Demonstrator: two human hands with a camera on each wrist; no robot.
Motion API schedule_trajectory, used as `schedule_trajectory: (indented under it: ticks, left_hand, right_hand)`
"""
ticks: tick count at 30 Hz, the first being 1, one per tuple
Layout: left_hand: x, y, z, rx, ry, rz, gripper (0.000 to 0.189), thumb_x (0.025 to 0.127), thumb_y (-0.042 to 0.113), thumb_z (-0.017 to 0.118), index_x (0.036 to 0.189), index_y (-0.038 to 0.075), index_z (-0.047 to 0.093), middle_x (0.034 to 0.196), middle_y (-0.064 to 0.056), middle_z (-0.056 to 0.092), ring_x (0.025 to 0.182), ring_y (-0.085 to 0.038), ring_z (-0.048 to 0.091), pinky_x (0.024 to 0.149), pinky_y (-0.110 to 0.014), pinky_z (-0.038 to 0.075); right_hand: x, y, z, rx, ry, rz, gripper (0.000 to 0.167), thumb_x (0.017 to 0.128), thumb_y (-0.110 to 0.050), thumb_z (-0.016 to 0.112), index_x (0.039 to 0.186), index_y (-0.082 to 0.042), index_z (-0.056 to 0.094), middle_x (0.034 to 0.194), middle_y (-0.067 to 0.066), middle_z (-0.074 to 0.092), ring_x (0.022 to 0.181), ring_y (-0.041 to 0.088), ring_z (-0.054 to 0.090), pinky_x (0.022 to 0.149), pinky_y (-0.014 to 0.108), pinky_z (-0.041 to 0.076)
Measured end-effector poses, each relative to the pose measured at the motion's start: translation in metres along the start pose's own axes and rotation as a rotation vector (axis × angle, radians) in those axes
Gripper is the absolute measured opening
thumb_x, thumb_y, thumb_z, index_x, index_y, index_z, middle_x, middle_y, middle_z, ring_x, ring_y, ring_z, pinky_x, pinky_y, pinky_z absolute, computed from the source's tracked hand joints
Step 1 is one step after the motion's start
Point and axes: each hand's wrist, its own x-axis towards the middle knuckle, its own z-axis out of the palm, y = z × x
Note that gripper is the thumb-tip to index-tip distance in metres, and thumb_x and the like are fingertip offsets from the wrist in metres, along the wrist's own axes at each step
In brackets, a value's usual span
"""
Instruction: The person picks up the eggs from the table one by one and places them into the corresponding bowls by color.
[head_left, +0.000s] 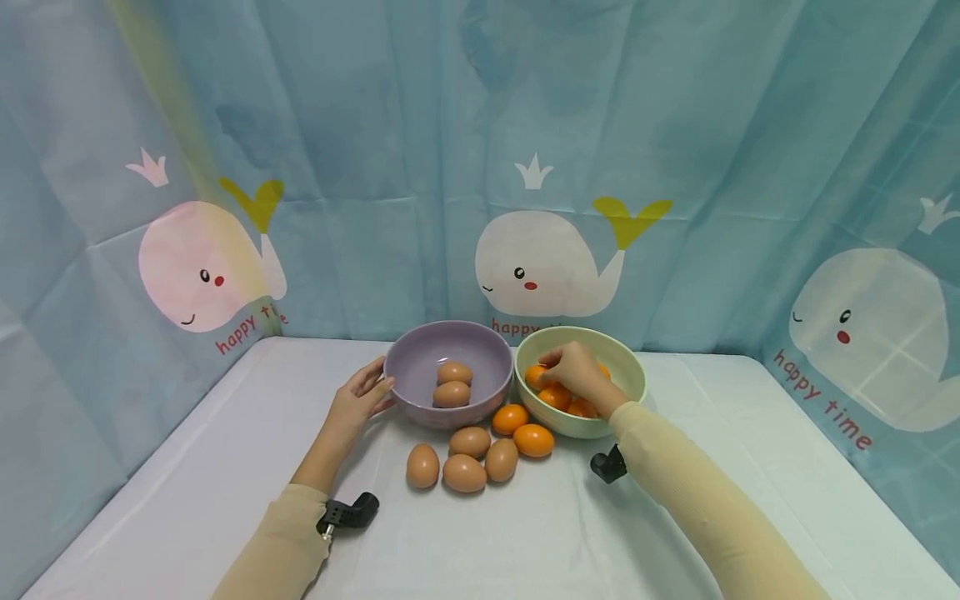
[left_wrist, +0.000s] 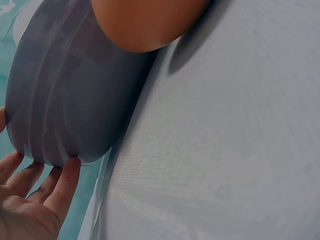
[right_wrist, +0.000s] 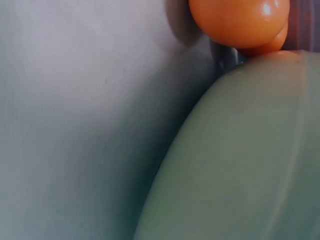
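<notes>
Left hand (head_left: 358, 402), fingers relaxed, touches the side of the purple bowl (head_left: 412, 358); two eggs (head_left: 452, 394) inside. Right hand (head_left: 581, 377) is in the green bowl (head_left: 628, 371), fingers at the oranges (head_left: 554, 397); from here I can't tell if it grips one. More oranges (head_left: 533, 441) and four more eggs (head_left: 464, 473) sit on the table (head_left: 480, 542).

A white-covered table (head_left: 480, 542) is bearing a purple bowl (head_left: 412, 367), a green bowl (head_left: 573, 427), four brown eggs (head_left: 464, 473) and two orange fruits (head_left: 534, 441).
</notes>
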Motion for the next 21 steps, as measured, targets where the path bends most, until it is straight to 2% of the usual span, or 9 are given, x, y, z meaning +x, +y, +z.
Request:
schedule_trajectory:
  ticks: [6,11,15,21]
  left_hand:
    - [0.000,0.000,0.002,-0.011,-0.005,-0.012,0.061,0.104,0.020,0.054,0.157,0.008,0.027,0.165,-0.011,0.026,0.150,-0.030,0.032,0.107,-0.035,0.052]
    - [0.001,0.000,0.003,-0.029,-0.004,-0.003,0.061,0.103,0.019,0.055,0.157,0.007,0.028,0.164,-0.012,0.026,0.149,-0.031,0.032,0.106,-0.035,0.052]
    - [0.002,0.001,0.001,-0.021,0.002,-0.007,0.061,0.103,0.020,0.055,0.157,0.008,0.027,0.165,-0.011,0.026,0.149,-0.030,0.033,0.105,-0.032,0.053]
    - [0.001,0.000,0.000,-0.008,0.007,-0.010,0.061,0.104,0.019,0.053,0.158,0.009,0.026,0.165,-0.011,0.026,0.150,-0.030,0.031,0.106,-0.034,0.052]
  right_hand:
    - [-0.013,-0.003,-0.010,0.124,0.035,-0.030,0.036,0.089,-0.012,0.073,0.122,0.001,0.069,0.121,0.020,0.070,0.111,0.031,0.068,0.098,0.039,0.059]
    - [-0.037,-0.013,-0.019,0.283,0.057,-0.070,0.042,0.090,-0.020,0.074,0.127,0.001,0.066,0.126,0.020,0.068,0.115,0.031,0.068,0.100,0.039,0.058]
    - [-0.058,-0.023,-0.020,0.325,0.059,-0.110,0.044,0.089,-0.021,0.076,0.126,-0.001,0.067,0.128,0.019,0.067,0.119,0.030,0.066,0.095,0.030,0.059]
    - [-0.085,-0.034,-0.010,0.428,0.069,-0.145,0.043,0.083,-0.013,0.080,0.122,0.002,0.069,0.122,0.021,0.069,0.120,0.036,0.064,0.091,0.018,0.058]
